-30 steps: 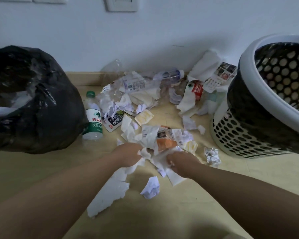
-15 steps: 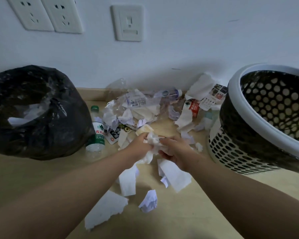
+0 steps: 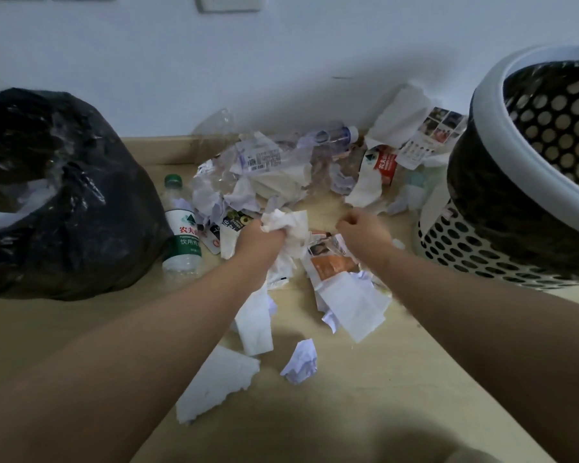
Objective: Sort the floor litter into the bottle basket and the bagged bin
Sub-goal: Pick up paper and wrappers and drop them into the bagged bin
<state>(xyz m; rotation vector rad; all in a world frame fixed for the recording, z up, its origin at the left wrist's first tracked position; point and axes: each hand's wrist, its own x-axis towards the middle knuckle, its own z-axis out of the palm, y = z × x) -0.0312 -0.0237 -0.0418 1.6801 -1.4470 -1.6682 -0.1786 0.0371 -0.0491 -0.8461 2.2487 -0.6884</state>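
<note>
At nine o'clock we log the bagged bin (image 3: pixel 64 202), a black sack slumped on the floor, its mouth open toward us with pale paper showing inside. Just to its right, at about ten o'clock of the litter heap, a green-capped bottle (image 3: pixel 182 228) lies with its cap pointing to the wall and its side touching the bag.

Our left hand (image 3: pixel 259 240) is at center, fist closed around a wad of white tissue (image 3: pixel 286 223) that bulges out above the knuckles. Below that forearm, at six o'clock, a torn white sheet (image 3: pixel 214 382) and a folded tissue (image 3: pixel 254 322) rest on the floor; a small crumpled ball (image 3: pixel 300 360) sits just beside them.

At twelve o'clock, against the wall, we note a heap of crushed clear bottles (image 3: pixel 328 138) mixed with paper scraps (image 3: pixel 274 182).

Our right hand (image 3: pixel 363 230) hovers at one o'clock from the left, fingers curled inward and narrow; we cannot tell whether anything is pinched in it. Under it lies an orange-printed wrapper (image 3: pixel 331 265) on white paper.

At three o'clock the bottle basket (image 3: pixel 482 248) stands tilted, a white perforated tub lined with dark plastic; a red-labelled wrapper (image 3: pixel 385 165) lies near its left side.
</note>
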